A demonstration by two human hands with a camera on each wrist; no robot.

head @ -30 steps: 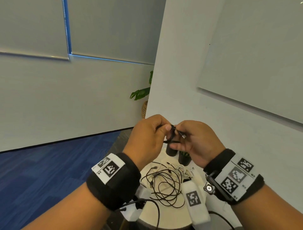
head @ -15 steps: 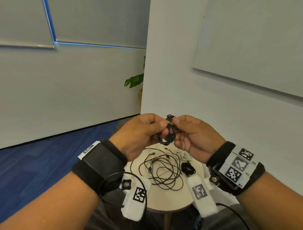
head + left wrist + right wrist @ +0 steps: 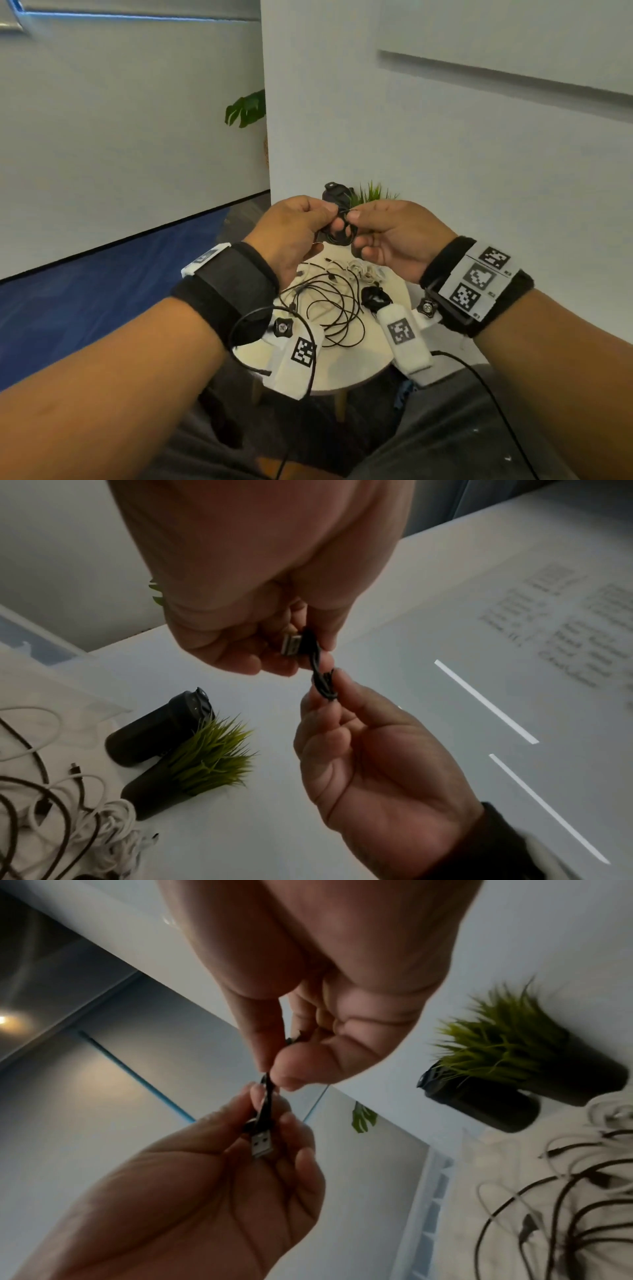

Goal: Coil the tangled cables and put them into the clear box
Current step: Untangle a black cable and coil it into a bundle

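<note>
1. White walls and a strip of blue carpet (image 3: 85, 281) frame my view; below my hands sits a small round white bench (image 3: 359, 370).
2. I hold my left hand (image 3: 291, 233) and right hand (image 3: 394, 236) together above the bench, fingertips nearly meeting.
3. Both hands are clamped on one small black coiled cable (image 3: 337, 233): the left pinches it beside its silver USB plug (image 3: 290, 643), the right pinches the bundled loops (image 3: 323, 685) just past it.
4. In the right wrist view the plug (image 3: 262, 1146) lies against the left fingers (image 3: 294, 1131), with the right thumb (image 3: 301, 1069) pressing the cable from above.
5. On the bench, a tangle of loose black cables (image 3: 329, 308) spreads out, with a white cable bunch (image 3: 363, 270) just beyond it.
6. A small black bundle (image 3: 375, 298) lies to the right of the tangle.
7. At the far edge stand a dark cylinder (image 3: 157, 734) and a grass plant in a dark pot (image 3: 205, 758), side by side.
8. A clear box corner (image 3: 34, 647) shows in the left wrist view, beyond the cables.
</note>
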